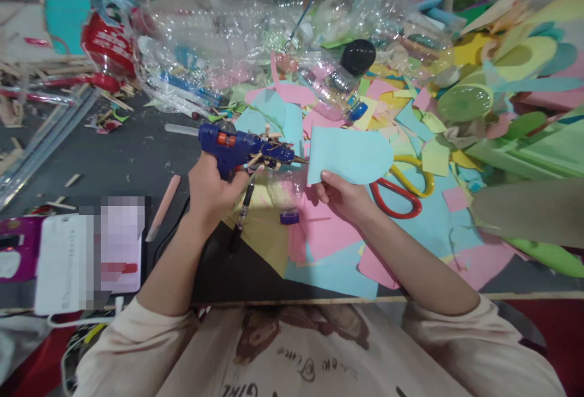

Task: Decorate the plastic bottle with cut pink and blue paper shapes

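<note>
My left hand [212,187] is wrapped round the handle of a blue glue gun [235,148], which lies level and points right. Bits of wood cling to its barrel, and a clear glue stick [182,130] sticks out of its back. The nozzle is at the left edge of a light blue paper piece [349,155] with a rounded right end; whether they touch is hard to tell. My right hand [340,195] pinches that paper at its lower left edge. Below the gun lies a small clear bottle [285,187] with a purple cap.
Red-handled and yellow-handled scissors [396,202] lie right of my right hand. Pink, blue and yellow paper covers the table there. Plastic bottles [205,32] are heaped behind. A black pen [244,208], pink stick [165,205] and phone [123,233] are nearer me.
</note>
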`<state>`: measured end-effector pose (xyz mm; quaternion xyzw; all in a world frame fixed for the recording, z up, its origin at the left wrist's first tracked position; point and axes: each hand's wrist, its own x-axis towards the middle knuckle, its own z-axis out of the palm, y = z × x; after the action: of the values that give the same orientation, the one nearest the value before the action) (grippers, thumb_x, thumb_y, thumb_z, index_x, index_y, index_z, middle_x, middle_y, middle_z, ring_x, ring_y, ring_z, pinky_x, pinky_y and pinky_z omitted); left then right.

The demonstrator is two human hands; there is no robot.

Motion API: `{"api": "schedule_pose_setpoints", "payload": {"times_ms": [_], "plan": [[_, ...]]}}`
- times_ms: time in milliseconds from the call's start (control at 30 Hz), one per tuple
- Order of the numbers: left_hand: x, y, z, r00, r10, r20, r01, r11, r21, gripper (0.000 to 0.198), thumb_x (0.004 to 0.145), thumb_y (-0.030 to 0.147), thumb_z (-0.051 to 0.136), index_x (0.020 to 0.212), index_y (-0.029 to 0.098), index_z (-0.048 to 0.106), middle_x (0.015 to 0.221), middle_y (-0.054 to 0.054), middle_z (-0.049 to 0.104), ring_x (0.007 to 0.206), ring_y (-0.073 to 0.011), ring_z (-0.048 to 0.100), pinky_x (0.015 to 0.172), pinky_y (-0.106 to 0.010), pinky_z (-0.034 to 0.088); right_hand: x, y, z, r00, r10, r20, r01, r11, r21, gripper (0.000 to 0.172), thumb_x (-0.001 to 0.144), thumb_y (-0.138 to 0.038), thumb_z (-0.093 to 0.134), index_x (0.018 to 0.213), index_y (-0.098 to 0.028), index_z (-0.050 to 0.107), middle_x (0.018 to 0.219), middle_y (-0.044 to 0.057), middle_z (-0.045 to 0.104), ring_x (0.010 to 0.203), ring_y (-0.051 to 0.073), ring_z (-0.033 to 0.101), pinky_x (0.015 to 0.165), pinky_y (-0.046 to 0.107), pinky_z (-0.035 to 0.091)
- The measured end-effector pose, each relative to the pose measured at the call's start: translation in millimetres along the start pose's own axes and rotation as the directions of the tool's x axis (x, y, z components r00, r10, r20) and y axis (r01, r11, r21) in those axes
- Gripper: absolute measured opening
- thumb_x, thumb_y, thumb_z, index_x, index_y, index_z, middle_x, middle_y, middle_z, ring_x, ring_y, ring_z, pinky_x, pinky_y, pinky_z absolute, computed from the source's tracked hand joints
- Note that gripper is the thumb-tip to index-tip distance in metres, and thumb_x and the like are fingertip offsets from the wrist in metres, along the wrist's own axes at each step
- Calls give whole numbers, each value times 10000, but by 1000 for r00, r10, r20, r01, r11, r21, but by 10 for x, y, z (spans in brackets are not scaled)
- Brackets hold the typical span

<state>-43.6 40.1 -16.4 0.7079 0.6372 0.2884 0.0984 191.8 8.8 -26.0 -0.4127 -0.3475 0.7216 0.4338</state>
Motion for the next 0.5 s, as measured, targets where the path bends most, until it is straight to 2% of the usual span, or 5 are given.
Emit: {"api": "schedule_pose_setpoints", "payload": {"times_ms": [500], "plan": [[11,-8,-1,998,-59,-27,59,998,-14,324,659,306,550,959,184,545,688,-9,555,662,-203,585,729,-342,495,-19,-4,-2,1000,12,28,-11,1000,-17,450,722,-565,696,483,-199,587,441,-50,460,472,99,425,572,283,404]]}}
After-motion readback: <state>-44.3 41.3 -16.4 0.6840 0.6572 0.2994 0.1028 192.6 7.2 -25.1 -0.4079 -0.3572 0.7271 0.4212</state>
